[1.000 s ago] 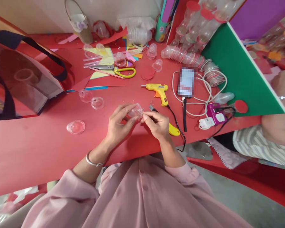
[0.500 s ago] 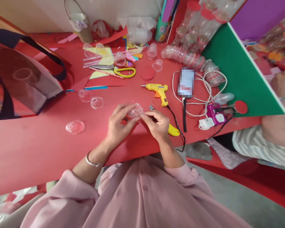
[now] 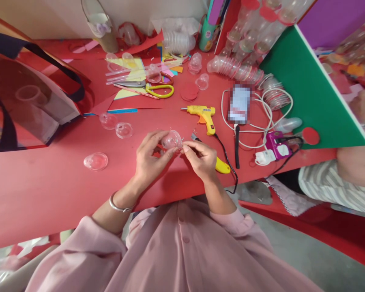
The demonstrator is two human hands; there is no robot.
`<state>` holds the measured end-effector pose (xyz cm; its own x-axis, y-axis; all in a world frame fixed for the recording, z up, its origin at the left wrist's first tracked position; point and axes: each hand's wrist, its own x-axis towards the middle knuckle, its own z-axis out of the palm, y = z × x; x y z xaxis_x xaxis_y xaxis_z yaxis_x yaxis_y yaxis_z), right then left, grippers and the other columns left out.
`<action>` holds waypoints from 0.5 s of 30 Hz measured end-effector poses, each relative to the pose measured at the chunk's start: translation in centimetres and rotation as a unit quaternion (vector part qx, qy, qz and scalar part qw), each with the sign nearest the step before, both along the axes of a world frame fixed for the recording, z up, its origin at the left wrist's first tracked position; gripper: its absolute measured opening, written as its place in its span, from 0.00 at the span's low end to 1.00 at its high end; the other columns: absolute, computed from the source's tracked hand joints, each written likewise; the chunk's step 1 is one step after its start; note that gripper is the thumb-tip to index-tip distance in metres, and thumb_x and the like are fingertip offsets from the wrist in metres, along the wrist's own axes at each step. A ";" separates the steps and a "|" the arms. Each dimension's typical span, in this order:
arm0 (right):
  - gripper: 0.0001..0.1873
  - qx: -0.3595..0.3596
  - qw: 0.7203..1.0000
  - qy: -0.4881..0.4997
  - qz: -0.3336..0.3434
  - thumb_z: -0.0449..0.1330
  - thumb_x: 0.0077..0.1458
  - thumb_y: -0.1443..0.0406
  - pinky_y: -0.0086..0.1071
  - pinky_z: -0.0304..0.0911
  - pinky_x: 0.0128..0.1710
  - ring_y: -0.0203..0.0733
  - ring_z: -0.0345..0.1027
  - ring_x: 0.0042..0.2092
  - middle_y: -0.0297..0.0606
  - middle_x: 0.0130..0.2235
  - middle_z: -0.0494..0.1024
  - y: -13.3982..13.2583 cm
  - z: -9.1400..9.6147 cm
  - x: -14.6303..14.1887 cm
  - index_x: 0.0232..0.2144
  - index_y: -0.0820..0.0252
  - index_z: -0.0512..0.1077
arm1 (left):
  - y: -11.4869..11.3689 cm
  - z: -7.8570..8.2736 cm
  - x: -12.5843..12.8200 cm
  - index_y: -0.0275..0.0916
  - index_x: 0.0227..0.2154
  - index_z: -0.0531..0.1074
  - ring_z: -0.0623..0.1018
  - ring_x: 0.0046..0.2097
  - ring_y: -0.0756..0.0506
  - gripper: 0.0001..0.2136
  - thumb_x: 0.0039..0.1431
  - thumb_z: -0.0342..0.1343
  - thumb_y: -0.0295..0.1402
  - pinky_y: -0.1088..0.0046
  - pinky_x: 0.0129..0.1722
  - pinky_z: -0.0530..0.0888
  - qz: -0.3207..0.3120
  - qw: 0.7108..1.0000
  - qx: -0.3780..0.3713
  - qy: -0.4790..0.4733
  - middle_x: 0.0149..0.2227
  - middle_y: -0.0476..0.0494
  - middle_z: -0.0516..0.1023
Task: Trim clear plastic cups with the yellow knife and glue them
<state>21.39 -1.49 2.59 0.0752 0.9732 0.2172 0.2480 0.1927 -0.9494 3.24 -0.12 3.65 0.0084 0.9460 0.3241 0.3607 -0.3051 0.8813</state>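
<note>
My left hand is closed around a clear plastic dome lid, its rim turned to the right. Thumb and forefinger of my right hand pinch together right at that rim; whatever sits between them is too small to make out. Beyond my right hand lies a yellow glue gun, nozzle pointing left. A yellow-handled cutter is partly covered by the same hand. To the left, more dome lids rest on the red table, one of them nearer the front edge.
Scissors lie on coloured paper at the back. A phone with a white cable and a purple power strip are on the right, before a green panel. A bag stands left. Another person's arm shows at far right.
The dome lid has turned slightly in my left hand and sits a little farther left. My right fingertips have come slightly away from it, still pinched. The table items stay put.
</note>
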 end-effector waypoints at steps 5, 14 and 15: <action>0.10 0.005 0.999 -0.036 -0.008 0.64 0.65 0.58 0.32 0.73 0.33 0.38 0.78 0.33 0.36 0.35 0.86 -0.1 0.4 -0.1 0.41 0.54 0.85 | 0.0 0.2 0.2 0.39 0.52 0.80 0.78 0.40 0.49 0.21 0.58 0.71 0.41 0.76 0.34 0.78 0.025 0.999 -0.026 0.016 0.51 0.39 0.80; 0.11 -0.008 0.999 -0.042 -0.003 0.63 0.66 0.58 0.33 0.74 0.35 0.39 0.79 0.33 0.36 0.33 0.86 0.0 0.5 -0.1 0.40 0.54 0.85 | 0.0 0.1 -0.1 0.39 0.53 0.80 0.78 0.39 0.49 0.20 0.60 0.69 0.40 0.75 0.34 0.78 0.019 0.999 0.003 0.043 0.52 0.38 0.80; 0.11 -0.010 0.999 -0.041 -0.001 0.63 0.66 0.58 0.33 0.74 0.35 0.39 0.79 0.33 0.36 0.33 0.86 0.0 0.5 -0.1 0.40 0.54 0.85 | -0.1 0.1 -0.1 0.40 0.53 0.80 0.78 0.39 0.49 0.20 0.61 0.69 0.40 0.75 0.34 0.78 0.015 0.999 0.001 0.046 0.52 0.38 0.80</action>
<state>21.24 -1.51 3.06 0.0593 0.9775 0.2026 0.3248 0.1731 -0.9298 3.13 -0.18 3.79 0.0101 0.9454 0.3258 0.4490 -0.2954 0.8433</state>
